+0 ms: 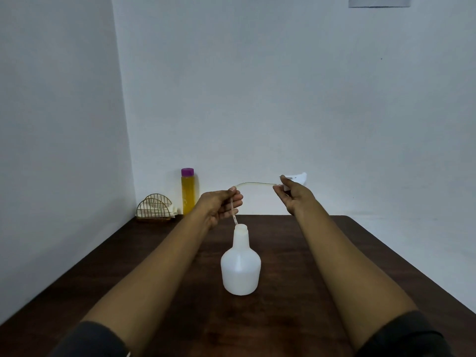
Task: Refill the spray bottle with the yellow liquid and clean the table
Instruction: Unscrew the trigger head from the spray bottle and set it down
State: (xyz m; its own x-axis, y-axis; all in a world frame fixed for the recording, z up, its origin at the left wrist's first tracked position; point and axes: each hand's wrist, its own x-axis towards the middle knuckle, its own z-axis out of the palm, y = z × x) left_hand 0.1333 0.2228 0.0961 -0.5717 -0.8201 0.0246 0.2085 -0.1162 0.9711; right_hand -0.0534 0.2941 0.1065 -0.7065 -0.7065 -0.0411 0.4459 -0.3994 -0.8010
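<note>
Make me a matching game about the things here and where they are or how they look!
Things:
1 spray bottle
2 yellow liquid bottle
3 spray head
4 tube

Clues:
A held in the right hand
B pinched by the left hand
C has a purple cap
D neck open, standing mid-table

Pairs: 1-D, 2-C, 3-A, 4-B.

One white spray bottle (240, 266) at centre, one spray head (296, 177) with one dip tube (255, 184) above it, one yellow-liquid bottle (188, 194) and one wire napkin holder (154, 208) centre left, one table (334, 253), one paper sheet (378, 1) upper right, two hands, left hand (219, 206) and right hand (295, 195)
</note>
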